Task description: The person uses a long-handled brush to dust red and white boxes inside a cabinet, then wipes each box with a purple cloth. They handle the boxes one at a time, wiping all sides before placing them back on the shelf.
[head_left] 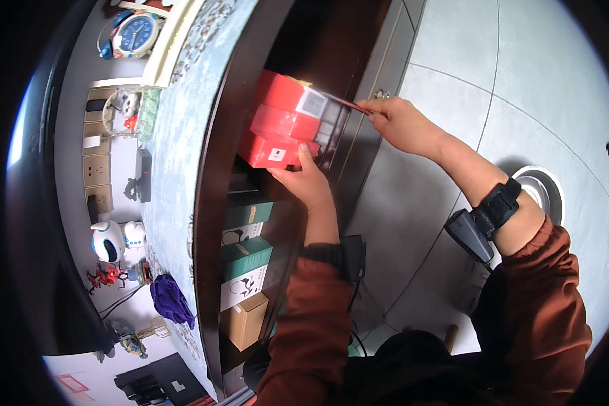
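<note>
My left hand (306,183) grips the lowest of several stacked red boxes (270,151), its thumb on the box's face and its other fingers partly hidden behind. The boxes sit at the opening of a dark wood cabinet (233,101) and carry white labels. Between the fingertips of my right hand (403,126) is the end of a thin, flat item (349,103) with a red edge. Its far end reaches the upper red box, and I cannot tell whether the two are joined. Greyish packets (326,127) show just beneath it.
Green-and-white boxes (247,259) and a brown carton (244,320) stand in the cabinet. An open drawer or door front (380,66) with a metal knob borders the tiled floor (451,101). The cabinet top holds an alarm clock (136,34), a toy robot dog (112,241) and purple cloth (170,299).
</note>
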### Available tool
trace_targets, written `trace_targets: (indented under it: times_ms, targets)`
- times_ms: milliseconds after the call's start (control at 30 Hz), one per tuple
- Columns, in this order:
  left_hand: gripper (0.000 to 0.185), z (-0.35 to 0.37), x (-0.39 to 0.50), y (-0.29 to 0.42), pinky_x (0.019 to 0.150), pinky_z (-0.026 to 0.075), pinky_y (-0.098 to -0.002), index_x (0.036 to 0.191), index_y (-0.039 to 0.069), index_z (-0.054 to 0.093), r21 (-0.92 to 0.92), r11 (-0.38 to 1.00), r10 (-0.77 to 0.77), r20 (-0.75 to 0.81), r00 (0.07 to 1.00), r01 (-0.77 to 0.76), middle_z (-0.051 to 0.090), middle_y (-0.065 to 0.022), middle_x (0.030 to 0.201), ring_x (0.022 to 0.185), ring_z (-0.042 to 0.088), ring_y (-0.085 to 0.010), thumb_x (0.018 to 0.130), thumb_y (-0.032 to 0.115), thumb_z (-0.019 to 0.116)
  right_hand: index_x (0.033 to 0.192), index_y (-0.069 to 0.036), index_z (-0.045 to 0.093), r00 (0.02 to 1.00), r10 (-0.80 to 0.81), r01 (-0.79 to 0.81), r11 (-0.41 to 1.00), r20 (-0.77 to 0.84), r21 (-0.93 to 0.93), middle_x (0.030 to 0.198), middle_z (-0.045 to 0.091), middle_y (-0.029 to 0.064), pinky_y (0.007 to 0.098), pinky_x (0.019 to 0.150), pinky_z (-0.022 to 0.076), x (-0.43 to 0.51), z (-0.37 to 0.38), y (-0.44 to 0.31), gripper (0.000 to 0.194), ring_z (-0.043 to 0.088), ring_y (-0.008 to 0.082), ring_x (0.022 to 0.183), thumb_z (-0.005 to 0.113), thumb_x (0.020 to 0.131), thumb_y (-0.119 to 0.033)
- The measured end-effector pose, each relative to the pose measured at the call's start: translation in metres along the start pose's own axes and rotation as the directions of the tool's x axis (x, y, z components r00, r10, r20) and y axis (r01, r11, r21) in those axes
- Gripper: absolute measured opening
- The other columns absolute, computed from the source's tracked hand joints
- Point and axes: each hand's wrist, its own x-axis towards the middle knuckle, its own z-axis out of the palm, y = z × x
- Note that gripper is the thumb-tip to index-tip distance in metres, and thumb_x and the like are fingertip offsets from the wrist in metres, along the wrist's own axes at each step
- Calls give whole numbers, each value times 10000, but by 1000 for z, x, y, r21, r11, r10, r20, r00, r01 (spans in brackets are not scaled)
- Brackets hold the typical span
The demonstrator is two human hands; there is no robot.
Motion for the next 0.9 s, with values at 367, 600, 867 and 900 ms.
trace_targets:
  times_ms: [367,600,867,900]
  targets:
    - [656,4,24,-20,952,444,-356,1377,-13,324,153,988,-16,-79,997,28,523,-179,1290,1088,566,-263,873,188,692,1072,-23,655,979,-113,127,989,-170,71,976,650,242,401,843,507,-1,24,-1,303,622,402,935,444,855,-43]
    - [516,-5,33,-31,912,462,-359,1318,0,428,-30,995,-95,-53,994,94,571,-151,1238,1015,573,-226,881,118,675,1157,17,615,992,-95,96,995,-82,19,1056,653,233,377,913,484,21,46,1,331,629,357,1005,453,883,-78]
    - [580,-25,40,-34,936,481,-387,1345,-18,386,-75,977,-209,-163,964,199,545,-203,1255,1058,575,-271,863,107,684,1175,-36,621,998,-68,68,998,11,-12,1098,638,221,393,937,473,41,78,-17,358,601,372,1050,455,862,-84]
    - [592,-29,40,-35,950,480,-391,1365,3,363,-90,974,-220,-174,960,207,536,-187,1274,1073,567,-263,872,108,673,1179,-35,620,998,-48,48,999,28,-4,1103,636,223,394,941,473,43,84,-19,361,599,372,1055,456,861,-84]
